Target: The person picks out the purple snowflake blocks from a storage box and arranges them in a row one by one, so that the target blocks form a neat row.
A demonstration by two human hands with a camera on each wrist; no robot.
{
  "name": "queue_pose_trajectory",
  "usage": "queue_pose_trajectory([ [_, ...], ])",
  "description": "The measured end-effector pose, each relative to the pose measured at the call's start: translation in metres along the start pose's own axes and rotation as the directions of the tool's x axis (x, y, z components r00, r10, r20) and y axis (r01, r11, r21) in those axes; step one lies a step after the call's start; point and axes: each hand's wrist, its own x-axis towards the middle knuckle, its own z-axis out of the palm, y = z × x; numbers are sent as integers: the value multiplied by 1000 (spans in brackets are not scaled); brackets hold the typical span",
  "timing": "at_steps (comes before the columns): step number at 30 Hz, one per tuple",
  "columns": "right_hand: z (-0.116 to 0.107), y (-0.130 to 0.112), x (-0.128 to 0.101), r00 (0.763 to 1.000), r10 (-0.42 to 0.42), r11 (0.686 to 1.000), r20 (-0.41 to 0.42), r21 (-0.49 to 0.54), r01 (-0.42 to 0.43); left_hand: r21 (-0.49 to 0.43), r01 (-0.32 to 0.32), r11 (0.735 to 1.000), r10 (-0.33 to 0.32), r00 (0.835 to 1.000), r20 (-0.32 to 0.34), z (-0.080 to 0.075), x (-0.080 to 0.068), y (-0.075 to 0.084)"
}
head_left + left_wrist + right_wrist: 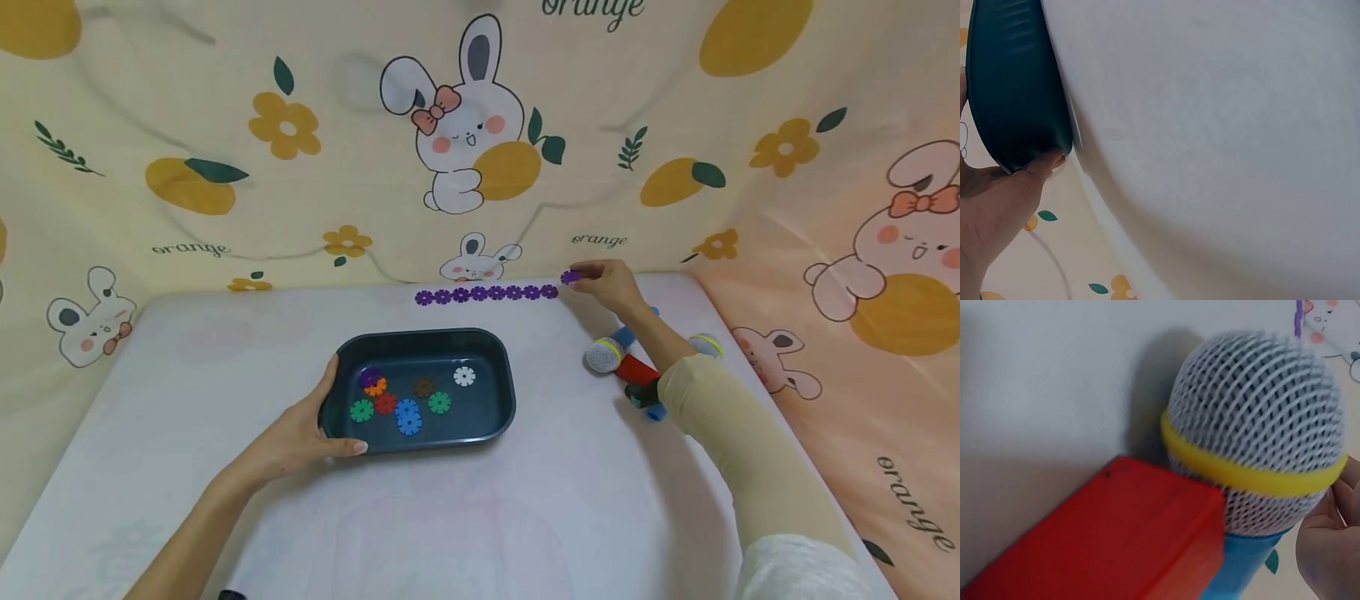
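My left hand [296, 427] grips the left end of a dark blue-green tray [472, 421], thumb along the near rim and fingers around the end wall. In the tray lie several notched plastic discs, among them a white disc [464, 377], a red disc [386, 403] and a brown disc [424, 387]. At the table's far edge, my right hand [611, 287] pinches a purple disc [570, 277]. It is just right of a straight row of purple discs [497, 292]. In the left wrist view, the hand [1004, 203] holds the tray's outer wall [1016, 81].
Under and beside my right forearm lie a toy microphone [604, 355] with a blue handle, a red block [637, 369] and a second microphone head [706, 345]. In the right wrist view the microphone [1260, 412] and red block [1147, 531] loom close. Patterned cloth [360, 167] hangs behind the table.
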Motion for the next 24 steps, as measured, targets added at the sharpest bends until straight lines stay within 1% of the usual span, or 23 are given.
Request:
queue_pose_trajectory([
  [8,2,10,6,999,29,995,46,-95,-25,-16,-13,1000,13,1000,-7,-1,0,-2],
  [16,5,15,7,998,44,983,35,-181,-37,5,-17,1000,17,1000,-20,0,0,-2],
  [20,5,13,6,997,67,982,37,-181,-59,-2,-11,1000,11,1000,-22,0,0,-3],
  [24,6,14,8,993,103,984,51,-153,-94,-9,-12,1000,12,1000,-15,0,0,-2],
])
